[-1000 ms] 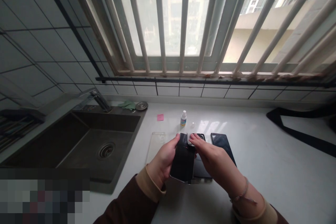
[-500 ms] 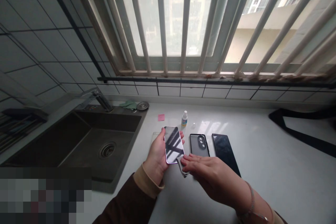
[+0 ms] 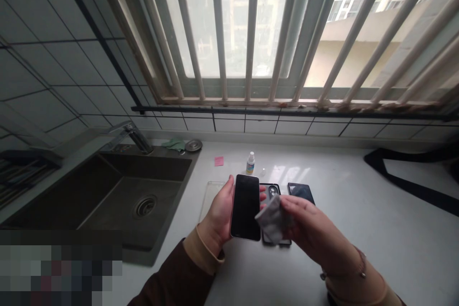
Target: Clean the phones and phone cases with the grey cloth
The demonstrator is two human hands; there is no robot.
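My left hand (image 3: 218, 215) grips a black phone (image 3: 245, 206) by its edges, dark screen facing me, just above the white counter. My right hand (image 3: 310, 229) pinches a small grey cloth (image 3: 271, 219) that hangs beside the phone's right edge. Under the cloth a black phone case (image 3: 273, 191) lies on the counter, partly hidden. A second dark phone (image 3: 301, 191) lies to its right, partly behind my right hand. A clear case (image 3: 211, 196) lies flat to the left of my left hand.
A small dropper bottle (image 3: 250, 163) and a pink sticky note (image 3: 218, 160) stand behind the phones. A dark sink (image 3: 118, 196) with a tap (image 3: 129, 135) fills the left. A black strap (image 3: 405, 177) lies at right. A barred window runs along the back.
The phone went from tilted with a wipe at its top, to held away and reflecting the window, to upright facing me. My right hand has lifted the cloth off the counter beside it.
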